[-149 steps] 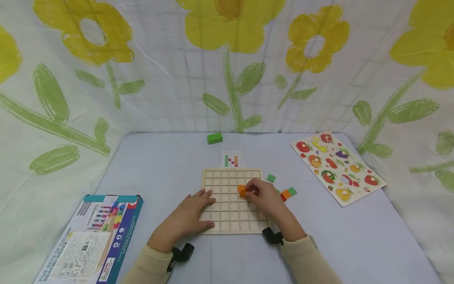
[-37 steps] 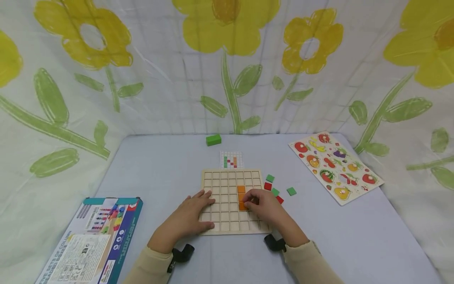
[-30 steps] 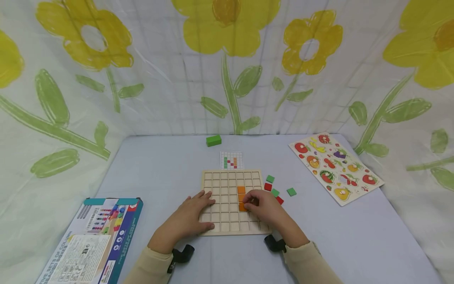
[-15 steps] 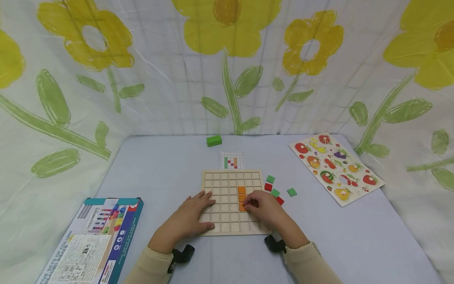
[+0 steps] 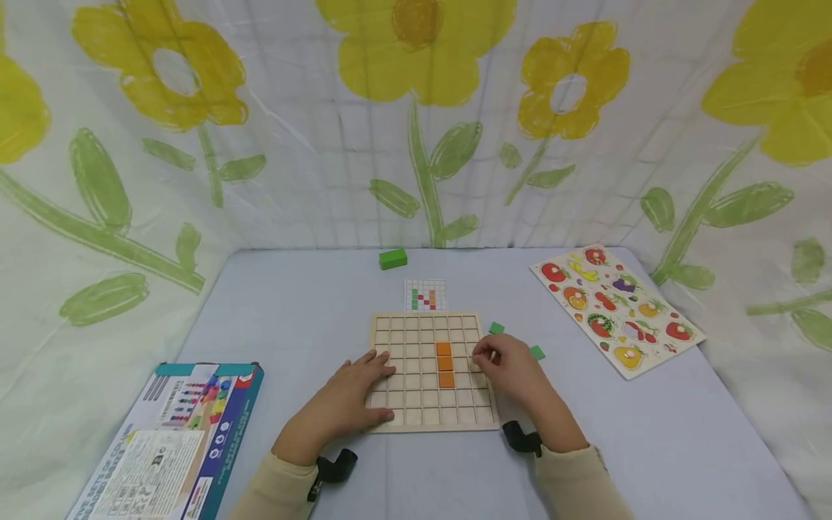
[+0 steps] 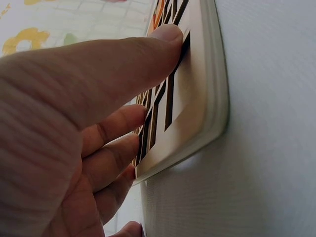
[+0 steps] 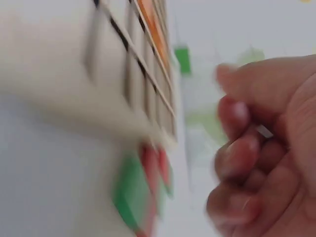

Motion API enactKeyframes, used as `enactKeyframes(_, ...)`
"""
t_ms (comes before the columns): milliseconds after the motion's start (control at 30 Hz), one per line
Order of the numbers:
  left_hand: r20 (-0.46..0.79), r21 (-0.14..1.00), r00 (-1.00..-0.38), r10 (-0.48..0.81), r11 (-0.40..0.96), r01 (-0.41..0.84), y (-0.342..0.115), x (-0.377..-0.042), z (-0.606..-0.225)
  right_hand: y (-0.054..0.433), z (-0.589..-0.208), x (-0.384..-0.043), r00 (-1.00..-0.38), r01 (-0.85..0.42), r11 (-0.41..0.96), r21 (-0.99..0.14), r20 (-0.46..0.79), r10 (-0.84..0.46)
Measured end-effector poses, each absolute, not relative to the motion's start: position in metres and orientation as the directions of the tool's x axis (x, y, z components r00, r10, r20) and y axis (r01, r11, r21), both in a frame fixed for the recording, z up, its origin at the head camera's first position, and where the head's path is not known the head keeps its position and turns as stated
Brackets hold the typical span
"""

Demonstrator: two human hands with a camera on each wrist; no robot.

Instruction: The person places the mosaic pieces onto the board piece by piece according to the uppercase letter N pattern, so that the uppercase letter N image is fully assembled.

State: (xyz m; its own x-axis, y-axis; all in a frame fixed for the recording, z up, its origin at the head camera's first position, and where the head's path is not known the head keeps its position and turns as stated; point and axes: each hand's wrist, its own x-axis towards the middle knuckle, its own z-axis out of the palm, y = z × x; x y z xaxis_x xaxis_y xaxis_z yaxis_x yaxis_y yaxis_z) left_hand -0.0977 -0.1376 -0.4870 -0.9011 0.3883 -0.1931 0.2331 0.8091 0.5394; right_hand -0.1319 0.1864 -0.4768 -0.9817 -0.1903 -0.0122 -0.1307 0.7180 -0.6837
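Note:
My left hand (image 5: 357, 393) rests with spread fingers on the left edge of a wooden grid board (image 5: 396, 396). In the left wrist view its thumb (image 6: 133, 64) lies on the board's face near the rim. Three orange tiles, the middle one (image 5: 444, 363) among them, sit in one column of the board. My right hand (image 5: 516, 372) hovers by the board's right edge with loosely curled fingers and nothing between them. Under it, in the right wrist view, lie a green tile (image 7: 132, 190) and red tiles (image 7: 149, 165), blurred; the head view hides the red ones.
A pattern card (image 5: 425, 295) lies behind the board, with a green block (image 5: 393, 259) farther back. Loose green tiles lie right of the board, one (image 5: 497, 328) behind my right hand. A fruit puzzle board (image 5: 616, 310) lies at right, a printed box (image 5: 169, 440) at left.
A third orange tile has joined the column since the oldest frame. My right hand has just left the lowest tile and moved right, over the loose tiles. The left hand stays put.

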Motion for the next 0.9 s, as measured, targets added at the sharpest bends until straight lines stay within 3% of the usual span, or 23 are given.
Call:
enactKeyframes(200,-0.193,0.534,-0.901,0.388,0.812,0.235,-0.137,-0.098,-0.488,0.225,-0.468,-0.136,-0.983,0.093,0.844,-0.529,-0.181,-0.005)
enactKeyframes(367,-0.195,0.535,-0.901,0.387,0.812,0.232,-0.137,-0.098,-0.487,0.238,-0.469,-0.135,-0.947,0.152,0.843,-0.517,-0.321,-0.026)
enactKeyframes(900,-0.198,0.538,-0.902,0.384,0.812,0.228,-0.137,-0.096,-0.484,0.233,-0.470,-0.133,-0.945,0.151,0.825,-0.545,-0.324,-0.041)
